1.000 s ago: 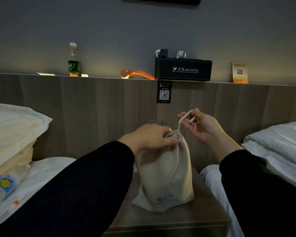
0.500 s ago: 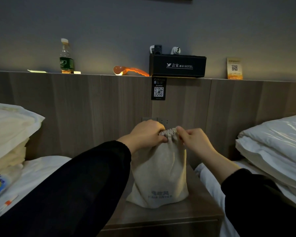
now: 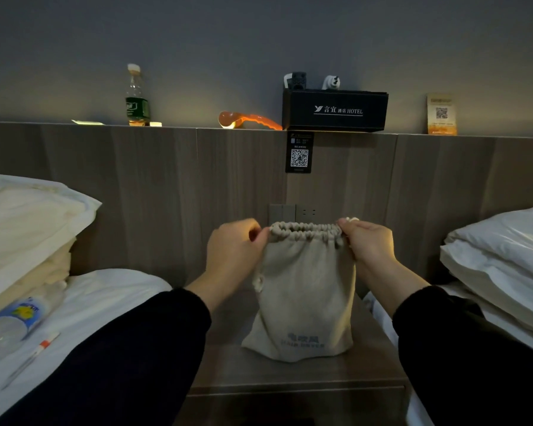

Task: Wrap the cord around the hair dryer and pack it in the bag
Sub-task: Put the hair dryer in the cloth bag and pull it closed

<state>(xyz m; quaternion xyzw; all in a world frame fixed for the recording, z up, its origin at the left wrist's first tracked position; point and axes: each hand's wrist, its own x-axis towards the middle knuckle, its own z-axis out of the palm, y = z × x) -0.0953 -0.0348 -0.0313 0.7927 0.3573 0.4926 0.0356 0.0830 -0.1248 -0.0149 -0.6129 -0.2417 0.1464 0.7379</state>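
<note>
- Bag (image 3: 302, 302) stands upright on the nightstand (image 3: 290, 373), its mouth gathered. No hair dryer shows, so it is probably inside, though you cannot confirm that.
- Your left hand (image 3: 231, 250) and right hand (image 3: 370, 244) each pinch one end of the puckered rim, fingers curled onto the cloth.
- Judged step: closing the bag, near the end of the task.
- Next, you would need to pull the drawstring (image 3: 258, 282) snug with the bag kept upright.
- White bedding (image 3: 105, 296) flanks the nightstand. Above, the wood headboard (image 3: 151, 195) ledge carries a bottle (image 3: 137, 96) and a black box (image 3: 334, 110).
</note>
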